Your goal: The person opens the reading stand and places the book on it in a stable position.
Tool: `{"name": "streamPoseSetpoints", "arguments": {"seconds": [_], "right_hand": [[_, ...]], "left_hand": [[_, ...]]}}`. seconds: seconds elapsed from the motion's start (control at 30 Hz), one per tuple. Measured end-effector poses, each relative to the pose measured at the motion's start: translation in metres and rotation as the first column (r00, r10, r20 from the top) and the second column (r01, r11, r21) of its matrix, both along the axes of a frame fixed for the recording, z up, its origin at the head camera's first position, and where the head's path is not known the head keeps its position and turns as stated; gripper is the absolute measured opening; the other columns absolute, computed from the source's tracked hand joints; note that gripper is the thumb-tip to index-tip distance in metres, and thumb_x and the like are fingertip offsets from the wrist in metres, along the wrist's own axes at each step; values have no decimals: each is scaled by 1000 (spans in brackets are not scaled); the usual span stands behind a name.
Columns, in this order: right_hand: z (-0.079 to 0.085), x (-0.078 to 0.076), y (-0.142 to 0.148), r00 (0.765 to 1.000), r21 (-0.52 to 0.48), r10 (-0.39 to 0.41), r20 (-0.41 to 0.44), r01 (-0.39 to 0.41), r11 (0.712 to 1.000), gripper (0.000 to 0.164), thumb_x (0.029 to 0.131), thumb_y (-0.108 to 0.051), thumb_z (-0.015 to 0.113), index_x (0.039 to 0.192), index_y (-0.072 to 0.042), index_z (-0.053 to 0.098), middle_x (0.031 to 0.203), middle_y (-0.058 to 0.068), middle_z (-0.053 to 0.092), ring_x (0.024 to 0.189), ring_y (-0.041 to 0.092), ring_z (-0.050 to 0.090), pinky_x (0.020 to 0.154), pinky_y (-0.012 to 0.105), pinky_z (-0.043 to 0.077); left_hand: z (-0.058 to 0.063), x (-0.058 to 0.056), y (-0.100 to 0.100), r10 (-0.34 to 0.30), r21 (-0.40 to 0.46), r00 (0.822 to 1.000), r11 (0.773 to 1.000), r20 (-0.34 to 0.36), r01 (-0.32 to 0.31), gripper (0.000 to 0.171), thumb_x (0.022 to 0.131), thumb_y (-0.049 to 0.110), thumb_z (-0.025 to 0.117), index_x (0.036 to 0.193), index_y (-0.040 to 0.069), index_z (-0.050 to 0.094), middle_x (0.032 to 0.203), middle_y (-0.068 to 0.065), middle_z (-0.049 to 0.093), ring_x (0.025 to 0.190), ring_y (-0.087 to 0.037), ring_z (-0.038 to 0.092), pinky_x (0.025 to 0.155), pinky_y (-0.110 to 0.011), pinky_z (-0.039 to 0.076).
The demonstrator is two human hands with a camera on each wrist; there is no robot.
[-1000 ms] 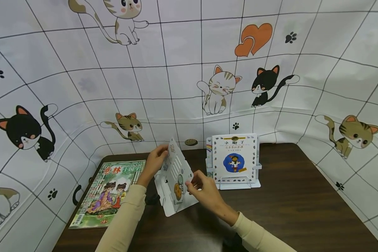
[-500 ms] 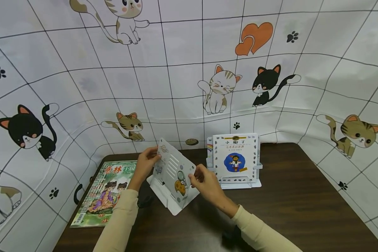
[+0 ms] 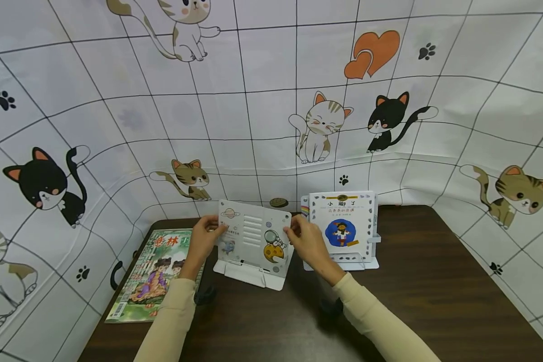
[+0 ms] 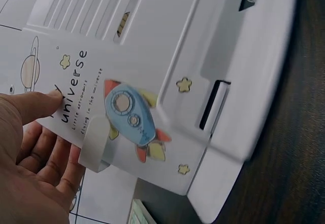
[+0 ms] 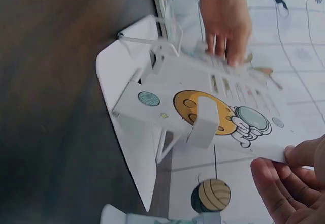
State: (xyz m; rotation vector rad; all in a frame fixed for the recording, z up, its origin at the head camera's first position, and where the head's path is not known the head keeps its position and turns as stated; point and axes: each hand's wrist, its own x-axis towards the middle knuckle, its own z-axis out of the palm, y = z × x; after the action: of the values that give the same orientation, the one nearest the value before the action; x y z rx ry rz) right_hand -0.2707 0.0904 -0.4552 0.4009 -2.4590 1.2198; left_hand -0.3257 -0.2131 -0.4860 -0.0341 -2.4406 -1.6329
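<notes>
A white book stand (image 3: 253,254) with printed space pictures and a row of slots leans back on its base, facing me. My left hand (image 3: 203,239) pinches the left edge of its back panel, thumb in front by the printed word "universe" in the left wrist view. The right hand (image 3: 309,244) pinches the opposite edge, thumb on the front, near the astronaut and yellow moon (image 5: 198,109). White side clips (image 4: 95,142) stick out from the panel. A clear wire holder (image 5: 139,40) folds over the base's front. The panel's rear side is hidden in the head view.
On the right, a second stand (image 3: 373,264) bears a white picture book (image 3: 341,234), close beside my right hand. A colourful magazine (image 3: 156,281) lies flat on the left of the dark wooden desk (image 3: 434,301). A cat-printed curtain (image 3: 262,125) rises behind the desk.
The book stand has turned from an angled position to face me, its panel tilted back more openly. Both hands have kept their hold on its edges, the left moving slightly left, the right slightly up.
</notes>
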Motion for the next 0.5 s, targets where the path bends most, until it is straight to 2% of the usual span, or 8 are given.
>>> {"name": "streamPoseSetpoints", "arguments": {"seconds": [0.17,0.27,0.5], "right_hand": [[5,-14,0,998,52,-59,-4,59,997,17,103,-15,73,110,0,68,94,14,78,80,25,74,71,40,61],[7,-20,-2,996,96,-89,-18,91,991,17,103,-15,73,112,-1,68,94,13,78,79,24,73,69,38,61],[9,-30,-7,978,265,-152,-146,186,946,18,104,-17,72,106,0,67,86,16,75,75,31,73,64,44,58]], "left_hand": [[-3,1,0,24,0,1000,1000,6,-24,39,99,16,78,130,-1,61,121,-21,67,106,-22,63,76,-17,49],[-4,3,1,34,3,999,999,12,-34,39,99,17,78,128,-2,61,118,-20,68,103,-21,64,75,-18,50],[-4,4,4,59,35,998,998,17,-59,37,99,15,78,127,-2,60,117,-19,68,97,-14,62,73,-18,49]]}}
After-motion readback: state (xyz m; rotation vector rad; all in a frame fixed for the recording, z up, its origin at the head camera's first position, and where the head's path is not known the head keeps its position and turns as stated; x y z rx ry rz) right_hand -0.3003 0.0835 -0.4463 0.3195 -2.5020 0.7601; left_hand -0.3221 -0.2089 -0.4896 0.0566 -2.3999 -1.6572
